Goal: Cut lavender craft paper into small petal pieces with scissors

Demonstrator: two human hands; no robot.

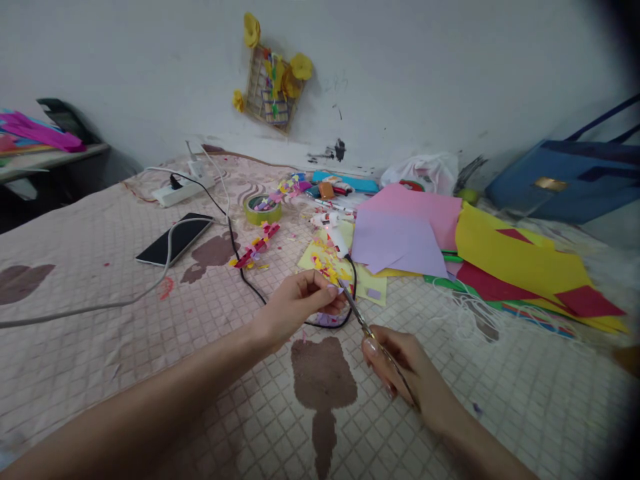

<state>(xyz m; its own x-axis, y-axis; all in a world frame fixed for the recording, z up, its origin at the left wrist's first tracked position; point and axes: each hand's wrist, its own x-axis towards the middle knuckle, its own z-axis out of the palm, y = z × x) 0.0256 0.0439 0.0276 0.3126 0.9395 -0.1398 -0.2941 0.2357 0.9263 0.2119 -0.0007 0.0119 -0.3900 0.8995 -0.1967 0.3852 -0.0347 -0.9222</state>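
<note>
My left hand [295, 303] is closed in a pinch on a small purple paper piece [341, 290], mostly covered by the fingertips. In my right hand [407, 367] is a pair of scissors [357, 312], the blade tips right at that piece. Just beyond my fingers, small yellow and red paper cuttings [327, 267] lie on a pale yellow sheet [375, 288]. A white glue gun [337, 239] rests beside them, its black cord curving past my left hand. Further left lies a red strip with small paper flowers [257, 247].
Purple sheets [395, 237], pink sheets [435, 220] and yellow sheets [520, 253] are piled to the right, near tangled white string [465, 310]. A tape roll [263, 210], a phone [175, 239] and a power strip [183, 190] stand left. A blue bag [565, 180] is at far right.
</note>
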